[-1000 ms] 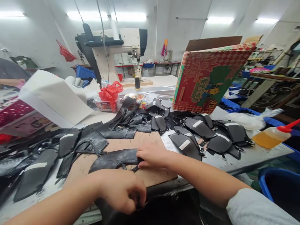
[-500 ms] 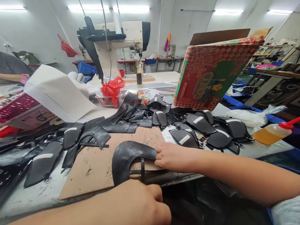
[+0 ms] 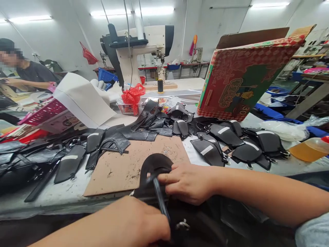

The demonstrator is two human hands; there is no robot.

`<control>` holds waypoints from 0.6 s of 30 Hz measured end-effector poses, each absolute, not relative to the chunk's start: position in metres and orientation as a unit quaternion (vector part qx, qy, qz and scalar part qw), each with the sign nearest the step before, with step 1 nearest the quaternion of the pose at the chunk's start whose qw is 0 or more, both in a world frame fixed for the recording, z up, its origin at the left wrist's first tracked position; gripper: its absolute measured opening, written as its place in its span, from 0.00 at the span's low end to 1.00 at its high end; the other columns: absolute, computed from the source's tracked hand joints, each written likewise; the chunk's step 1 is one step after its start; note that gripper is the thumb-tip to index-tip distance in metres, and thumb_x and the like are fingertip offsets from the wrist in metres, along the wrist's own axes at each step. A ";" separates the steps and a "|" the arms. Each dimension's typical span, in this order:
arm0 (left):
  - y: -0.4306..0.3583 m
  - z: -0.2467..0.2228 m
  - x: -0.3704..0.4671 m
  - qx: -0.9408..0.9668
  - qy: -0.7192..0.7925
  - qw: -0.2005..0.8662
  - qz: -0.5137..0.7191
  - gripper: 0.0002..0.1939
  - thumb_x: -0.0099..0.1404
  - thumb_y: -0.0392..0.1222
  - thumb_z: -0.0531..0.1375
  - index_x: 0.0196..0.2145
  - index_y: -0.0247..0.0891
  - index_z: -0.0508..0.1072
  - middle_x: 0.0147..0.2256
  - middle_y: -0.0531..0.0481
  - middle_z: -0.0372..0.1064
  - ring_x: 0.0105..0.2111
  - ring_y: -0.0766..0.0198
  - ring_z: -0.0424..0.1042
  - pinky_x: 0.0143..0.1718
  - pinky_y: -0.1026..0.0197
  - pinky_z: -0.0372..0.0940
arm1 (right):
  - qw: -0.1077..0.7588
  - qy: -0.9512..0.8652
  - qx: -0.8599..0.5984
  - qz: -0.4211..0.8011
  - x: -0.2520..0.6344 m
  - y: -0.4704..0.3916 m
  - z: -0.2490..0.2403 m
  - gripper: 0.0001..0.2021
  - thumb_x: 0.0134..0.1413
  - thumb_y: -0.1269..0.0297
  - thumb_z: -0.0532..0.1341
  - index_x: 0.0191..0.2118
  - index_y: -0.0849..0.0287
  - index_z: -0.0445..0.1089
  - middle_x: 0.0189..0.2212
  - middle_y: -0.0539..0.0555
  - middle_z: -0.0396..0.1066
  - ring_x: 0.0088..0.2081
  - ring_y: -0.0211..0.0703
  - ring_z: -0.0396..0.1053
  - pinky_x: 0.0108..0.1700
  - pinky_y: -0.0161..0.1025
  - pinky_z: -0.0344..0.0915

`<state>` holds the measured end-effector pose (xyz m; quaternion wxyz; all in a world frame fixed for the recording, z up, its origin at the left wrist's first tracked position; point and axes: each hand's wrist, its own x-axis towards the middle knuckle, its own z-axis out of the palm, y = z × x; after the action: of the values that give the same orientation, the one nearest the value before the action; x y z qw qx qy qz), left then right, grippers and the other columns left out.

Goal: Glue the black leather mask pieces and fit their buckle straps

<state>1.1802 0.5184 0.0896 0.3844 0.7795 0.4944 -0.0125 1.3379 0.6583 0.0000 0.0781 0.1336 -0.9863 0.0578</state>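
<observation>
A curved black leather piece (image 3: 155, 162) lies over the near edge of a tan board (image 3: 117, 169), its lower part hanging past the edge. From the right, my right hand (image 3: 183, 181) grips this piece with thumb and fingers, a ring on one finger. A thin black strap (image 3: 159, 197) runs from the piece down to my left hand (image 3: 145, 221), whose fingers are closed around its lower end. Some of those fingertips are hidden from view. Below my hands, a small metal fitting (image 3: 183, 224) shows against dark material that I cannot make out.
Black padded pieces with white strips (image 3: 223, 135) lie behind and right of the board, others (image 3: 70, 163) at left. Beyond stand a sewing machine (image 3: 140, 44), a red-green carton (image 3: 239, 82) and a bottle of amber liquid (image 3: 308, 150). A co-worker (image 3: 33, 73) sits far left.
The leather piece has been pulled toward me, partly off the board, and turned. My right hand moved nearer with it; my left hand now draws on the strap. The view swung left.
</observation>
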 end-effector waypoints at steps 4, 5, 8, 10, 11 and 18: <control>0.506 0.084 1.164 0.744 0.587 0.311 0.064 0.06 0.59 0.40 0.57 0.25 0.43 0.71 0.27 0.54 0.71 0.26 0.65 0.68 0.27 0.67 0.58 | 0.155 -0.983 0.003 0.102 1.338 0.652 0.008 0.05 0.56 0.68 0.54 0.36 0.59 0.67 0.59 0.59 0.58 0.32 0.39 0.67 0.33 0.39 0.55; 0.504 0.081 1.161 0.729 0.610 0.301 0.081 0.07 0.60 0.42 0.56 0.25 0.43 0.71 0.26 0.54 0.71 0.25 0.65 0.67 0.26 0.67 0.57 | 0.175 -0.976 -0.016 0.128 1.338 0.649 0.009 0.05 0.56 0.68 0.55 0.36 0.59 0.67 0.55 0.58 0.63 0.34 0.39 0.68 0.34 0.39 0.55; 0.502 0.074 1.158 0.690 0.646 0.289 0.154 0.08 0.61 0.45 0.55 0.31 0.44 0.75 0.29 0.53 0.73 0.28 0.62 0.70 0.27 0.67 0.59 | 0.220 -0.951 -0.045 0.212 1.335 0.638 0.013 0.04 0.55 0.71 0.58 0.36 0.57 0.69 0.35 0.51 0.74 0.35 0.39 0.68 0.39 0.39 0.54; 0.502 0.070 1.158 0.663 0.662 0.291 0.195 0.09 0.61 0.45 0.55 0.33 0.45 0.75 0.31 0.54 0.74 0.31 0.61 0.71 0.30 0.67 0.61 | 0.239 -0.939 -0.061 0.239 1.334 0.629 0.017 0.04 0.55 0.71 0.58 0.35 0.57 0.69 0.29 0.50 0.73 0.33 0.39 0.67 0.41 0.40 0.53; 0.502 0.068 1.159 0.649 0.669 0.295 0.208 0.10 0.61 0.46 0.55 0.33 0.44 0.75 0.31 0.54 0.74 0.32 0.61 0.71 0.31 0.67 0.61 | 0.248 -0.935 -0.068 0.243 1.334 0.625 0.018 0.04 0.55 0.72 0.58 0.34 0.58 0.69 0.29 0.50 0.72 0.33 0.39 0.67 0.41 0.40 0.53; 0.495 0.053 1.172 0.604 0.698 0.291 0.252 0.12 0.60 0.49 0.54 0.28 0.41 0.74 0.27 0.53 0.72 0.29 0.61 0.69 0.31 0.64 0.60 | 0.294 -0.915 -0.094 0.261 1.333 0.610 0.018 0.07 0.52 0.76 0.53 0.30 0.59 0.66 0.27 0.51 0.68 0.31 0.39 0.64 0.40 0.41 0.53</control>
<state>1.1716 0.4952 0.0531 0.2906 0.6042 0.6977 0.2522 1.3330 0.6099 0.0175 0.2936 -0.0936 -0.9148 0.2610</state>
